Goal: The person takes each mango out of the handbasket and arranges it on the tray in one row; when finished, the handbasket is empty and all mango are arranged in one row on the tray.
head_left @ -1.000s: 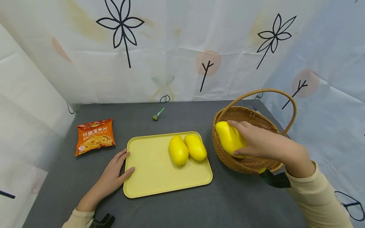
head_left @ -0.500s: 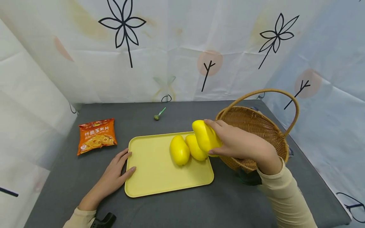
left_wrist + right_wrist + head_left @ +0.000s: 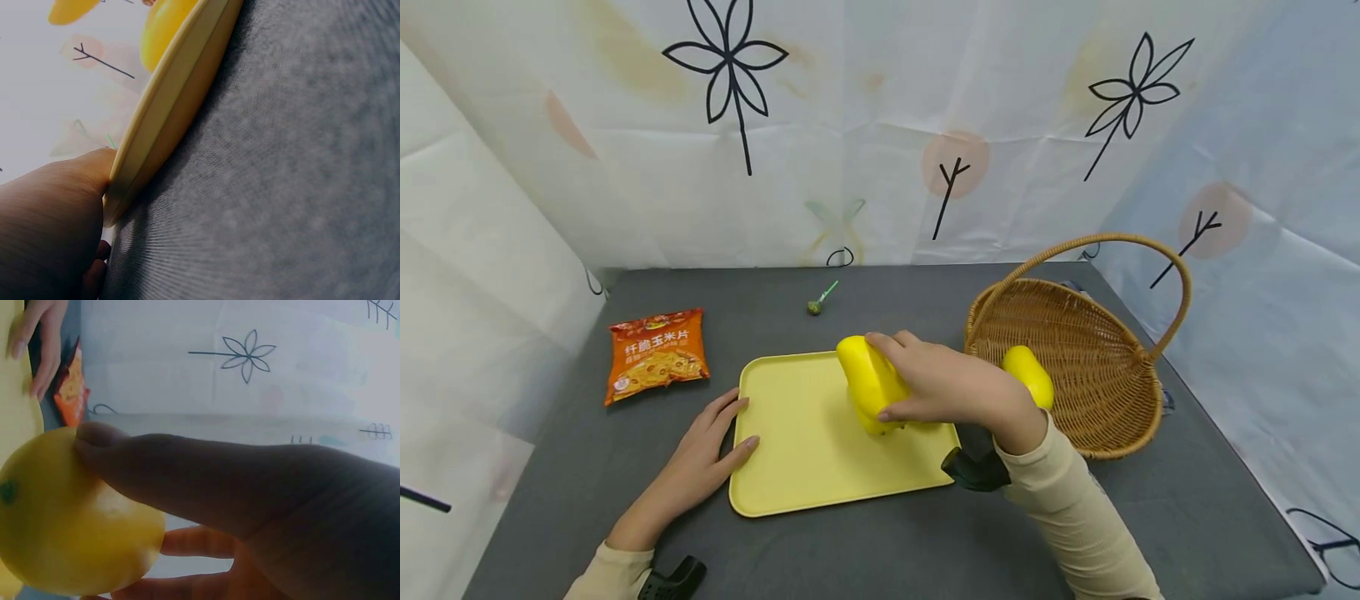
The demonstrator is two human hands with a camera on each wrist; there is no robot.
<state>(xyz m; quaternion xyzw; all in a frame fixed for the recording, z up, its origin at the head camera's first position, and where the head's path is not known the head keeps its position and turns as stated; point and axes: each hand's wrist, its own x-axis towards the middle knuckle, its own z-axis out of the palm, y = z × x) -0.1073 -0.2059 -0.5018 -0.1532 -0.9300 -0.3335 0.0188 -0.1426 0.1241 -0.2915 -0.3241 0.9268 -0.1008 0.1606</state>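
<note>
My right hand (image 3: 951, 383) grips a yellow mango (image 3: 868, 379) from the side, low over the right half of the yellow tray (image 3: 790, 487). In the right wrist view the thumb lies along the top of this mango (image 3: 81, 519), with fingers curled beneath. Two mangoes on the tray are mostly hidden under the hand and the held one; the left wrist view shows one mango (image 3: 165, 31) behind the rim. My left hand (image 3: 696, 458) rests at the tray's left edge, fingertips on the rim and thumb over it, fingers nearly straight.
A wicker basket (image 3: 1093, 367) with a tall handle stands to the right, with another mango (image 3: 1028, 375) inside. An orange snack bag (image 3: 657, 357) lies at the left. Behind the tray is a small lollipop-like green thing (image 3: 814, 307). Printed curtains enclose the grey table.
My right hand has carried the mango leftward from the basket to over the tray, uncovering another mango in the basket. My left hand stays at the tray's edge.
</note>
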